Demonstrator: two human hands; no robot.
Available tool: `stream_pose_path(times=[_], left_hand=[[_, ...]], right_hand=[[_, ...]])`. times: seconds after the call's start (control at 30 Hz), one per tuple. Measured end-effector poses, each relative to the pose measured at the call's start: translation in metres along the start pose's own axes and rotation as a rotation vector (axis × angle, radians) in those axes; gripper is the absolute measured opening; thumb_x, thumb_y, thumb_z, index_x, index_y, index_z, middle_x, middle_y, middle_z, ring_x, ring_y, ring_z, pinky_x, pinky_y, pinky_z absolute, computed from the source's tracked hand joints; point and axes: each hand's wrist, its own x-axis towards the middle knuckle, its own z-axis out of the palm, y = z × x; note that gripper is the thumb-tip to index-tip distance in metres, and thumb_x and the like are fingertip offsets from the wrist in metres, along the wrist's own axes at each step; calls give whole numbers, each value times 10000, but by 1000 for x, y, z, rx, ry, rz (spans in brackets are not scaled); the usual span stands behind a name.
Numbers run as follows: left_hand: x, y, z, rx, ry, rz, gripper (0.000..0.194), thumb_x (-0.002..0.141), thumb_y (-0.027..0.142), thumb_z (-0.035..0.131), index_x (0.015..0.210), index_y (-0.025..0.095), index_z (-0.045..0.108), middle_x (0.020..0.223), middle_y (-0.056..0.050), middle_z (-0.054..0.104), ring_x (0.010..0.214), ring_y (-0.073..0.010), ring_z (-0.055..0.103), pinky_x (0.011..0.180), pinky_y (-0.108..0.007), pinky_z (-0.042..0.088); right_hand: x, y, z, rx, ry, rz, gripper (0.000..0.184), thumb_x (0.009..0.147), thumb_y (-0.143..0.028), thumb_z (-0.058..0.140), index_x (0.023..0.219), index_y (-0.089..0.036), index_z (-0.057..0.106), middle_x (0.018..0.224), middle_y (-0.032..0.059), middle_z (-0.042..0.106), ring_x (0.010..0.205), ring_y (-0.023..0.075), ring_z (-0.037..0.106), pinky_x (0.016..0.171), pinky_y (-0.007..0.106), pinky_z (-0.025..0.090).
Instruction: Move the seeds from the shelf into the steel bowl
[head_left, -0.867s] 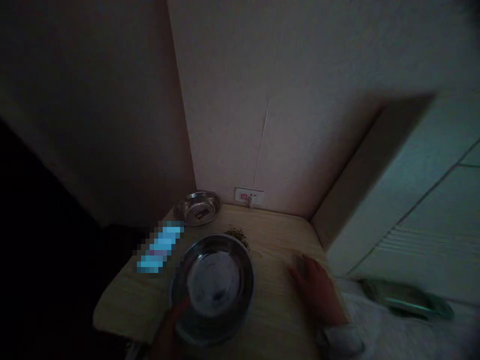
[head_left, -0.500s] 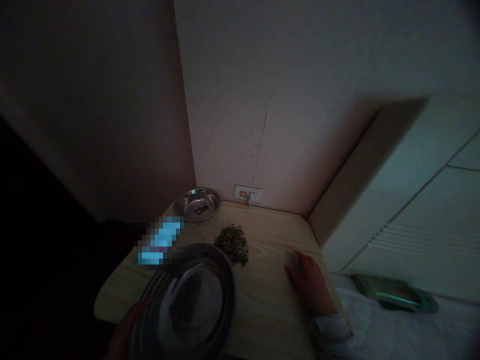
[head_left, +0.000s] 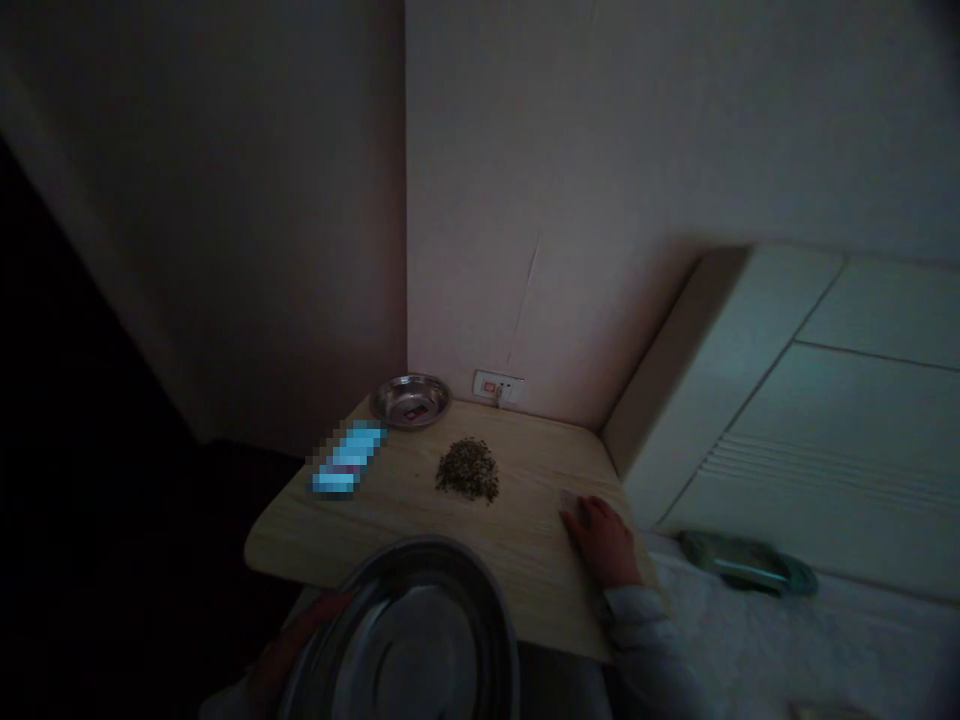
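Note:
My left hand [head_left: 300, 640] grips the left rim of a shiny metal bowl [head_left: 427, 640], held low at the table's near edge. The bowl's lower part is cut off by the frame. On the wooden table [head_left: 517, 560] lies a loose pile of small dark and greenish grains [head_left: 468, 470], beyond the bowl. To the right of that pile my right hand [head_left: 606, 540] rests at the table's right side, fingers curled over a small pale, see-through thing [head_left: 570, 500]. What that is, I cannot make out.
At the back left stands a second metal bowl [head_left: 411, 402] with a label inside. A blurred-out bright screen [head_left: 349, 460] lies at the left edge. A wall socket [head_left: 498, 386] sits behind the table. On the bed at right lies a green object [head_left: 746, 562].
The bowl in my left hand has come nearer and to the right, away from the pile and the screen. My right hand stays at the table's right side. The view has turned slightly.

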Motion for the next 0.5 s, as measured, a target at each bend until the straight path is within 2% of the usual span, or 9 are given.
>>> stream_pose_path(times=[0.07,0.13,0.27,0.33,0.4,0.47,0.5], left_hand=[[-7,-1,2,-23,-78,-56,24,507,215,624,530,215,630,732,-55,671,1119,-292,414,1004,-373,179],[-21,1,9,-74,-204,-122,31,503,204,625,533,209,620,739,-64,673,1126,-288,408,992,-384,210],[-59,-2,27,-157,-406,-225,108,541,240,610,613,165,641,741,-79,675,1035,-291,493,939,-396,297],[-76,-13,35,-189,-452,-286,166,571,293,603,632,144,648,700,-79,672,965,-281,540,914,-381,329],[-86,-30,39,-244,-435,-296,128,558,289,618,581,163,628,629,-54,663,917,-269,566,898,-372,344],[-85,-49,42,-321,-486,-355,186,579,340,605,623,161,627,670,-68,667,932,-275,560,880,-388,358],[-81,-57,43,-343,-533,-429,218,571,350,608,639,144,629,682,-91,665,947,-284,551,875,-385,363]], right_hand=[[-9,-3,1,-23,4,-11,487,800,-453,316,1166,-166,459,1237,109,422,1134,243,382,916,386,312],[-21,-8,1,-46,15,-8,470,808,-440,308,1190,-200,437,1251,99,410,1151,237,365,932,391,291],[-43,-13,0,-58,14,-22,455,815,-448,284,1202,-252,420,1263,74,401,1167,217,349,954,392,260],[-52,-12,-3,-58,2,-16,449,812,-455,284,1197,-269,420,1267,66,397,1168,209,349,958,397,254],[-58,-7,-8,-70,-8,17,449,804,-465,289,1190,-277,419,1266,64,396,1173,214,342,952,423,255],[-61,4,-13,-92,-15,68,472,793,-487,280,1188,-265,411,1256,78,403,1172,237,341,922,464,278],[-61,11,-16,-100,-18,105,499,784,-508,273,1185,-245,411,1241,96,414,1159,254,357,897,484,298]])
